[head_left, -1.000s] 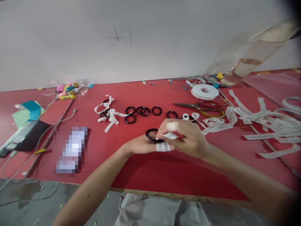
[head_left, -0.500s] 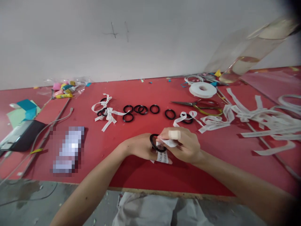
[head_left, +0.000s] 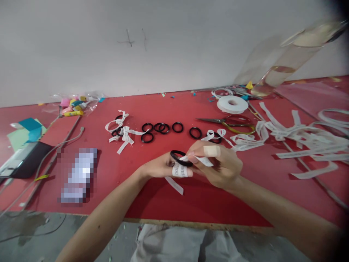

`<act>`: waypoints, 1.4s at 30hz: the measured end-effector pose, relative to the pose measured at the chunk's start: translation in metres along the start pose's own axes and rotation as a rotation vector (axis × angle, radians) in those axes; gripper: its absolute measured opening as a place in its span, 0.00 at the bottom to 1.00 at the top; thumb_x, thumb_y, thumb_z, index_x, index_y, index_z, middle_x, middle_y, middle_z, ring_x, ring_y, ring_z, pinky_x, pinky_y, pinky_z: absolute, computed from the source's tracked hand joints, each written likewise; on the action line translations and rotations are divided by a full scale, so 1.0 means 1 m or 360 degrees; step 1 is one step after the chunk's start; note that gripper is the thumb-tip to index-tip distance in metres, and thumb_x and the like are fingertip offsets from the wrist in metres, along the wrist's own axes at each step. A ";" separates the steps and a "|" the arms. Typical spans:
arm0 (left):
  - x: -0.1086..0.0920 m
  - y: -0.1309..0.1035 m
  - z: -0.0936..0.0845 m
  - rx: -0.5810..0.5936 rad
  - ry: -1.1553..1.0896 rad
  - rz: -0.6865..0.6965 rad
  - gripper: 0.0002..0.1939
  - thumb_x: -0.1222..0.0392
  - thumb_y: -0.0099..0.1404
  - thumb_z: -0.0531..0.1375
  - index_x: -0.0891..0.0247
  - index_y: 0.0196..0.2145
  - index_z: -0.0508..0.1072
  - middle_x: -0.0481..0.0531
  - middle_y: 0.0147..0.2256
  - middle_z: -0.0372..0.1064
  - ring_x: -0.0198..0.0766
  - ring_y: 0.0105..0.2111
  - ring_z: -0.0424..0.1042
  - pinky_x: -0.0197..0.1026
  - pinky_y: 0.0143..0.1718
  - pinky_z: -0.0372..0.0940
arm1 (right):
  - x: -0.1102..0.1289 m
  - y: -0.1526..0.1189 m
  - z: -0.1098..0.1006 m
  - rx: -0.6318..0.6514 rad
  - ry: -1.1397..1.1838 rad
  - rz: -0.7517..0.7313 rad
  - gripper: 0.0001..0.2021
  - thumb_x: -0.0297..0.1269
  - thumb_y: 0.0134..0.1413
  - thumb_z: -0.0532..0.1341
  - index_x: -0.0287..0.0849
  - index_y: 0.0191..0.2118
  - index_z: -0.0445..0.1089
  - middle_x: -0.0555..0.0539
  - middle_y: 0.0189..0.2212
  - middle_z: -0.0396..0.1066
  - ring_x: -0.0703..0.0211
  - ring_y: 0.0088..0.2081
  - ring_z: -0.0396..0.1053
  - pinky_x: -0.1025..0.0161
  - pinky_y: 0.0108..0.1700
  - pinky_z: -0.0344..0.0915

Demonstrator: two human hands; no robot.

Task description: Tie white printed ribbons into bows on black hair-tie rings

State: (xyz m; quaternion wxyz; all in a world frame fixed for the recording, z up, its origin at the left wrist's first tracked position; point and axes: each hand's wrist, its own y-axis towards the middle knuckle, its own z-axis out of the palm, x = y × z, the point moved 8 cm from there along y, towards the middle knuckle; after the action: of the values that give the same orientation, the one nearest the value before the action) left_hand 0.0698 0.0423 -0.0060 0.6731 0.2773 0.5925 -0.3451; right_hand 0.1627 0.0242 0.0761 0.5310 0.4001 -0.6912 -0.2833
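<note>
Above the red table, my left hand grips a black hair tie, its thumb pointing right. A white printed ribbon wraps over that thumb, and one end hangs below the hand. My right hand, with a bandage on a finger, pinches the ribbon's other part beside the hair tie; a short end sticks out past its fingertips. The left fingers behind the ring are partly hidden. Farther back lie several loose black hair ties. To their left are hair ties with white ribbon bows.
Scissors, a white ribbon spool and a heap of cut ribbon strips lie to the right. A bottle with liquid leans at the back right. At left are a phone, a cable and a bag of small colourful items.
My right hand has shifted slightly right, drawing the ribbon through. The hair tie has tilted flatter and moved up a little. A ribbon end now hangs clearly below my left hand.
</note>
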 end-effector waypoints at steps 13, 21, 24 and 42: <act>0.021 0.003 -0.012 -0.0196 -0.0631 -0.0217 0.35 0.22 0.53 0.56 0.61 0.21 0.57 0.38 0.15 0.45 0.23 0.13 0.37 0.35 0.15 0.32 | -0.009 0.003 0.012 0.0173 -0.0205 -0.0047 0.06 0.26 0.60 0.61 0.43 0.41 0.72 0.41 0.41 0.77 0.54 0.44 0.76 0.54 0.45 0.74; 0.014 0.003 -0.006 -0.0182 -0.0665 -0.0153 0.31 0.32 0.50 0.68 0.62 0.26 0.60 0.38 0.17 0.50 0.22 0.13 0.39 0.31 0.13 0.33 | -0.021 0.000 0.012 0.0170 -0.0130 0.0157 0.05 0.29 0.63 0.60 0.44 0.41 0.71 0.45 0.39 0.77 0.57 0.41 0.75 0.58 0.44 0.73; 0.018 0.004 -0.006 -0.0154 -0.0645 -0.0231 0.34 0.27 0.51 0.63 0.62 0.22 0.59 0.38 0.15 0.46 0.22 0.12 0.38 0.32 0.13 0.33 | -0.022 -0.001 0.013 0.0149 -0.0112 0.0173 0.04 0.29 0.63 0.60 0.43 0.41 0.71 0.45 0.39 0.77 0.57 0.42 0.75 0.59 0.45 0.72; 0.017 0.010 -0.018 -0.0503 -0.0837 -0.0147 0.32 0.31 0.68 0.47 0.64 0.23 0.62 0.44 0.16 0.52 0.28 0.17 0.50 0.31 0.19 0.47 | -0.034 -0.007 0.018 0.0078 -0.0183 0.0225 0.05 0.29 0.65 0.59 0.43 0.41 0.71 0.44 0.40 0.74 0.58 0.43 0.74 0.59 0.45 0.72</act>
State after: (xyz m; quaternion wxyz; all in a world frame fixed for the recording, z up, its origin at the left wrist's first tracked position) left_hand 0.0677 0.0605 -0.0258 0.8217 0.0431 0.4562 -0.3387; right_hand 0.1512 0.0494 0.0483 0.4992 0.3463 -0.7537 -0.2507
